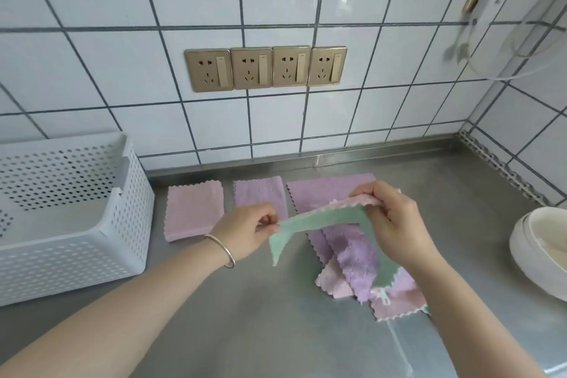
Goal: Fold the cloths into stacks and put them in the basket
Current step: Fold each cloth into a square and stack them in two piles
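Note:
A green and pink cloth [310, 221] hangs above the steel counter, held by both hands. My left hand [245, 232] pinches its left corner; my right hand [395, 224] grips its upper right edge. Under it lies a loose heap of purple and pink cloths [356, 258]. A folded pink cloth [194, 213] and a folded purple cloth [260, 193] lie side by side near the wall. The white perforated basket [76, 242] stands at the left, and I see nothing inside it.
A white bowl [534, 258] sits at the counter's right edge. Several wall sockets [265, 68] are set in the tiled wall behind. A white cable [460, 46] hangs at the upper right. The steel counter [245, 316] extends toward me.

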The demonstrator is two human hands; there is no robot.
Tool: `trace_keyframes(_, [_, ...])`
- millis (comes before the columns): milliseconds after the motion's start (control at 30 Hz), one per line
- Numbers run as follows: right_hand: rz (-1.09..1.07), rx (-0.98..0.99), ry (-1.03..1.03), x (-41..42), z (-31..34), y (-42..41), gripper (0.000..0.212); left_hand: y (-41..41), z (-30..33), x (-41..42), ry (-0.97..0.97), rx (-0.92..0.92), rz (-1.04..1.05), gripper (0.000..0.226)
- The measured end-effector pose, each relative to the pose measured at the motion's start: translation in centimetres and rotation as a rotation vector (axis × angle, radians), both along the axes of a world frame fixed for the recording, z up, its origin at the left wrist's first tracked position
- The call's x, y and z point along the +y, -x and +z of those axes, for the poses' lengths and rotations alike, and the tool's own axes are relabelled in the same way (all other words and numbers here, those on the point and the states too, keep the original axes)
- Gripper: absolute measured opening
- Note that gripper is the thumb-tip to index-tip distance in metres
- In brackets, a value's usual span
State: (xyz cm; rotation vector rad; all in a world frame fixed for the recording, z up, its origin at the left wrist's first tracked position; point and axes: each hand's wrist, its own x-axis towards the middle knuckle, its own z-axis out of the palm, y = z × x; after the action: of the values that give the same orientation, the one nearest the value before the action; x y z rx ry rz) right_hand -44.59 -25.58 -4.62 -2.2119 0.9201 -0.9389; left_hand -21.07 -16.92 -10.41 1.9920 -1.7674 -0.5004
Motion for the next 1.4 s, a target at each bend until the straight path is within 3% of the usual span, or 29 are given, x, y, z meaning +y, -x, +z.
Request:
trace_keyframes(100, [0.034,0.032,-0.093,0.7,1.4,-2.1,0.027,-3.0,0.0,2.8,0.06,0.065,0.148,0.03])
trace_keyframes(200, [0.092,0.082,-0.094,1.4,2.4,-4.3,0.035,-3.3,1.0,4.4,0.141,0.292,0.257,0.021])
trace_keyframes(267, [0.155,0.096,-0.092,2.3,3.0,-6.2,0.03,-2.2,2.0,5.3,0.118,0.383,0.208,0.045])
trace_keyframes(333, [0.192,0.107,-0.079,2.8,3.5,-7.3,0.02,-0.3,2.2,5.2,0.052,0.228,0.145,0.055])
trace_keyframes(433, [0.237,0.13,-0.046,3.8,4.3,-8.9,0.019,-0.2,1.7,6.3,0.089,-0.052,0.255,0.022])
trace_keyframes(633, [0.194,0.22,-0.023,2.4,4.8,-10.1,0.015,-6.7,1.4,10.4,0.124,0.032,0.523,0.02])
trace_keyframes(767, [0.104,0.349,0.01,1.1,3.8,-11.3,0.015,-10.8,4.7,10.9,0.236,0.014,0.534,0.019])
trace_keyframes(967, [0.06,0.176,0.18,2.8,4.5,-11.7,0.016,-12.0,9.1,13.5,0.404,-0.137,0.47,0.035])
trace_keyframes(1133, [0.238,0.299,0.053,4.9,-1.1,-8.4,0.009,-9.9,2.2,20.2,0.307,-0.186,0.228,0.039])
trace_keyframes(1233, [0.34,0.534,-0.087,6.5,-7.9,-6.6,0.014,-7.7,-4.8,23.2,0.073,-0.209,0.057,0.04])
trace_keyframes(1400, [0.471,0.902,-0.263,10.9,-17.1,-4.1,0.026,-5.2,-13.2,26.8,-0.189,-0.289,-0.034,0.036])
